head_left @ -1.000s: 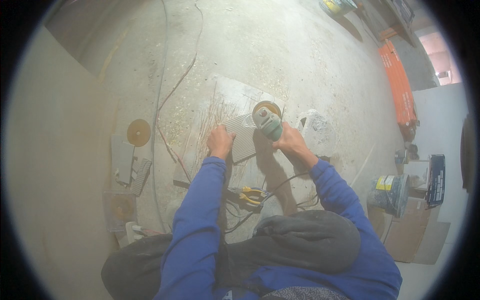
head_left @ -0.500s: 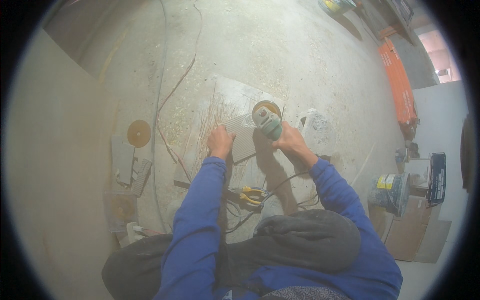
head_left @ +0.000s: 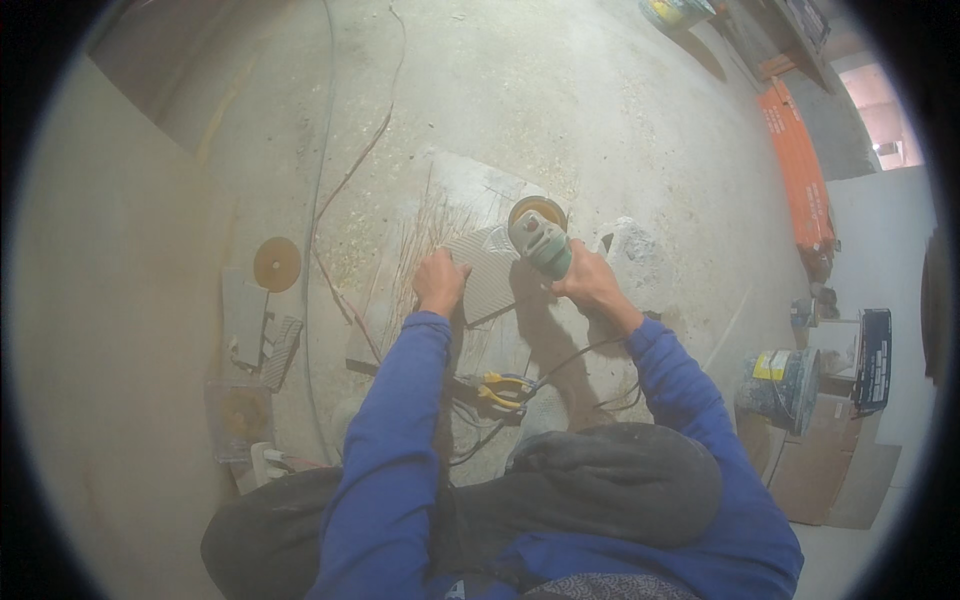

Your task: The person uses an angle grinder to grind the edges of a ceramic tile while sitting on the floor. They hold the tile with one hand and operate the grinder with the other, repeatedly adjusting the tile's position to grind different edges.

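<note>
My right hand (head_left: 592, 280) is wrapped round the body of a green and grey angle grinder (head_left: 541, 245). Its round disc (head_left: 537, 212) shows at the far end of the tool, by the right edge of a ribbed grey tile piece (head_left: 485, 283). With the fingers closed on the tile's left edge, my left hand (head_left: 441, 283) holds it on a scored board (head_left: 480, 187) on the floor. The grinder hides part of the tile's edge, so I cannot tell whether the disc touches it. Dust hazes the view.
Yellow-handled pliers (head_left: 503, 390) and black cable lie near my knees. On the left are a loose brown disc (head_left: 277, 265), tile offcuts (head_left: 243, 318) and a long cord (head_left: 312, 200). A rough pale block (head_left: 638, 255) stands right of the grinder. A bucket (head_left: 778, 390) stands farther right.
The grinder and my right hand have shifted slightly to the right. My left hand and the tile stay nearly where they were.
</note>
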Available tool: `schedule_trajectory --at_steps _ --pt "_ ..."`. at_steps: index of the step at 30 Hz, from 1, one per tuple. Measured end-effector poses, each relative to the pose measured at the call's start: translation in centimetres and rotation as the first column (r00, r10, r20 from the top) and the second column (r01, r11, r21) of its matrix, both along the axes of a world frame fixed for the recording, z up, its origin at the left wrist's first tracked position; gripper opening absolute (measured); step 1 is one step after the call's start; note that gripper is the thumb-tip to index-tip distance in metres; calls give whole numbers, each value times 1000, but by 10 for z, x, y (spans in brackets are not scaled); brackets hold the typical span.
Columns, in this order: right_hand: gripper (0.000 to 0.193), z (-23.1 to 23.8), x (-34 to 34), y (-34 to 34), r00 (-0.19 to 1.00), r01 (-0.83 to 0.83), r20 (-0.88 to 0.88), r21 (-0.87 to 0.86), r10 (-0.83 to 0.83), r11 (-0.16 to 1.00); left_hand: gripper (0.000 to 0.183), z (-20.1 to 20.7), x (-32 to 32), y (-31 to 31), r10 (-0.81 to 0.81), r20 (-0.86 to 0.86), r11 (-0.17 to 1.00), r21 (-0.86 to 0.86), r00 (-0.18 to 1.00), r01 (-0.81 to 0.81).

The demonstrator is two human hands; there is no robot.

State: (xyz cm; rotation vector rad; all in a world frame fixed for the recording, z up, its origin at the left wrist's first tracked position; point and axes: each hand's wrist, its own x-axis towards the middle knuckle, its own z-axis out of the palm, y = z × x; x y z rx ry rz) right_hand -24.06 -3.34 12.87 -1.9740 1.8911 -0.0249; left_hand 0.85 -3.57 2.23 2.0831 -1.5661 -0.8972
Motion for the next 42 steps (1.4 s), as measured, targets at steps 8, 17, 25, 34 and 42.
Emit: schedule_trajectory --at_steps 8,17,25,34,42 --pt "69 10 6 1 1000 9 10 56 -9 998 41 0 0 -1 4 -16 1000 0 1000 -4" --pt "68 9 9 -1 999 21 -38 66 -18 998 41 1 0 0 11 -31 1000 3 999 -11" --pt "69 9 7 -2 999 -2 -39 65 5 998 40 0 -1 1 10 -28 1000 -16 1000 -11" --pt "67 3 4 -5 998 -20 -53 55 23 998 42 6 -1 1 4 -24 1000 26 1000 -3" --pt "63 3 1 -1 999 -37 39 -19 38 999 49 5 -1 3 24 -60 1000 8 998 -24"
